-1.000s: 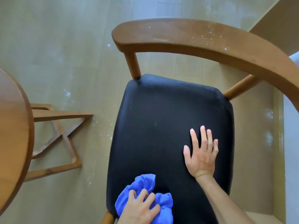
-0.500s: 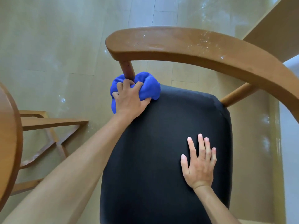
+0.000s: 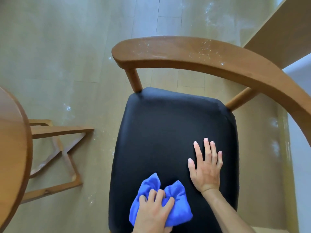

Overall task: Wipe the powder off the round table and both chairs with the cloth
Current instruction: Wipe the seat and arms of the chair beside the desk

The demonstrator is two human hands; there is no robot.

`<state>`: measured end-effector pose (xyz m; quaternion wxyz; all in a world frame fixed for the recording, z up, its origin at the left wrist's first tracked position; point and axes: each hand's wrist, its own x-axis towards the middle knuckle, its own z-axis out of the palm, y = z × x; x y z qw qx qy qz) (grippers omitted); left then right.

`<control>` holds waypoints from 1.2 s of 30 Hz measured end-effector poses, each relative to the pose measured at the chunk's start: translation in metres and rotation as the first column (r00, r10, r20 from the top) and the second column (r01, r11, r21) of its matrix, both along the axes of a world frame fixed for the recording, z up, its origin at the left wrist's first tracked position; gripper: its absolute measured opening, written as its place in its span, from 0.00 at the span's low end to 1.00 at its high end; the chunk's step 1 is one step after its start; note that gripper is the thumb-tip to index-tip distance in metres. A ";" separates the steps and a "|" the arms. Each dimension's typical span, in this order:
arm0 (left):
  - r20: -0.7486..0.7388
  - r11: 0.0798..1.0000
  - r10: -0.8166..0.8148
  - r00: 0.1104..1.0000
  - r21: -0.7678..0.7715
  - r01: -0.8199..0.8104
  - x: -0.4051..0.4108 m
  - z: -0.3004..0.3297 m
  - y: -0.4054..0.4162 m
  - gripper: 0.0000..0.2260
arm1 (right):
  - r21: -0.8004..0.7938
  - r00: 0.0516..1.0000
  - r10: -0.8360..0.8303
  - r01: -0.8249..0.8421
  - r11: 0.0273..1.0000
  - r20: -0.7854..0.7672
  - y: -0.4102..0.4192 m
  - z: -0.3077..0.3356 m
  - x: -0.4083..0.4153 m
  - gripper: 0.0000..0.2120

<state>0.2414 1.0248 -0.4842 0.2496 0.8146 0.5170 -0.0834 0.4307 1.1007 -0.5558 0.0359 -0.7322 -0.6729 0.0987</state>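
Down on the near part of the black seat (image 3: 168,132): blue cloth (image 3: 178,206), bunched, left hand (image 3: 154,214) on top of it with fingers (image 3: 168,201) curled into the folds, clamped on the fabric. Just beside, to the right: right hand (image 3: 206,170) flat on the seat, fingers straight and slightly apart, holding nothing. Above the seat: curved wooden backrest (image 3: 193,52), speckled with white powder (image 3: 203,51). More powder scattered on the floor (image 3: 67,64). At the left edge: round desk (image 3: 11,140), wooden base (image 3: 57,152) showing beneath.
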 end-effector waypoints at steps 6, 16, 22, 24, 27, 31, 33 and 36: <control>-0.084 0.987 -0.103 0.991 -0.132 0.091 -0.018 0.020 0.008 0.25 | -0.176 0.991 -0.023 0.000 0.984 -0.132 0.008 0.027 -0.003 0.27; 0.040 0.994 0.048 0.998 0.097 -0.052 -0.007 0.061 0.010 0.25 | -0.795 0.768 -0.485 -0.052 0.604 -0.418 -0.018 0.117 -0.035 0.30; 0.289 0.948 0.114 0.950 0.253 -0.191 -0.007 0.105 0.021 0.33 | -0.616 0.572 -0.484 -0.046 0.787 -0.662 0.002 0.186 -0.031 0.06; 0.383 0.934 0.160 0.910 0.240 -0.265 -0.006 0.126 0.028 0.33 | -0.497 0.564 -0.378 -0.066 0.865 -0.734 0.008 0.219 -0.032 0.07; 0.514 0.938 0.188 0.837 0.159 -0.308 -0.007 0.164 0.041 0.30 | -0.317 0.559 -0.218 -0.085 0.945 -0.800 0.017 0.274 -0.032 0.09; 0.624 0.947 0.170 0.763 0.111 -0.302 -0.014 0.236 0.067 0.34 | -0.125 0.492 -0.066 -0.090 0.988 -0.868 0.030 0.349 -0.025 0.10; 0.677 0.951 0.122 0.725 0.128 -0.280 -0.017 0.275 0.084 0.37 | -0.063 0.443 -0.025 -0.071 0.995 -0.896 0.037 0.388 -0.020 0.12; 0.719 0.968 0.045 0.694 0.140 -0.207 -0.018 0.330 0.107 0.43 | 0.043 0.408 0.058 -0.047 0.998 -0.911 0.044 0.441 -0.012 0.11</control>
